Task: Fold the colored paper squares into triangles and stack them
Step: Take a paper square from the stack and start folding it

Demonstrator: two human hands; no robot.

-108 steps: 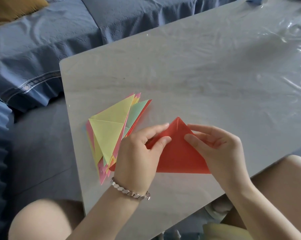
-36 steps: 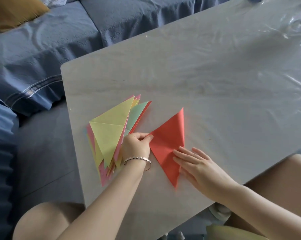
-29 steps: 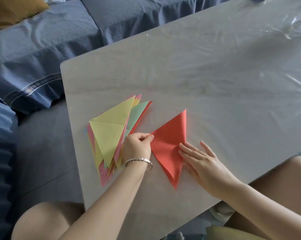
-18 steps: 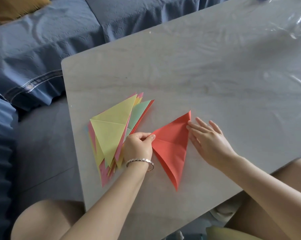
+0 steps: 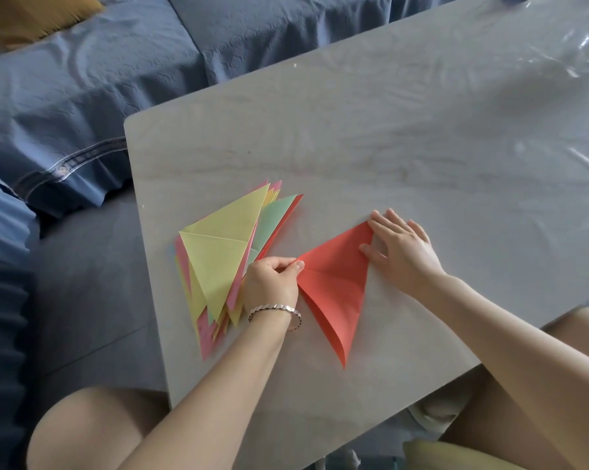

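A red paper triangle (image 5: 333, 286) lies folded on the grey table (image 5: 388, 157), one point toward the near edge. My left hand (image 5: 272, 283), with a silver bracelet on its wrist, pinches the triangle's left corner. My right hand (image 5: 401, 245) lies flat with straight fingers on the triangle's upper right corner and presses its right edge. To the left sits a fanned stack of folded triangles (image 5: 225, 256), yellow on top, with green, pink and red edges showing beneath.
A blue-covered sofa (image 5: 117, 79) runs along the table's far and left sides, with a mustard cushion (image 5: 29, 18) at the top left. Clear plastic film (image 5: 574, 62) covers the table's right part. My bare knees sit under the near edge.
The red sheet went from a wide triangle held in both hands to a narrower one lying flat. My right hand has slid up along its right edge to the top corner.
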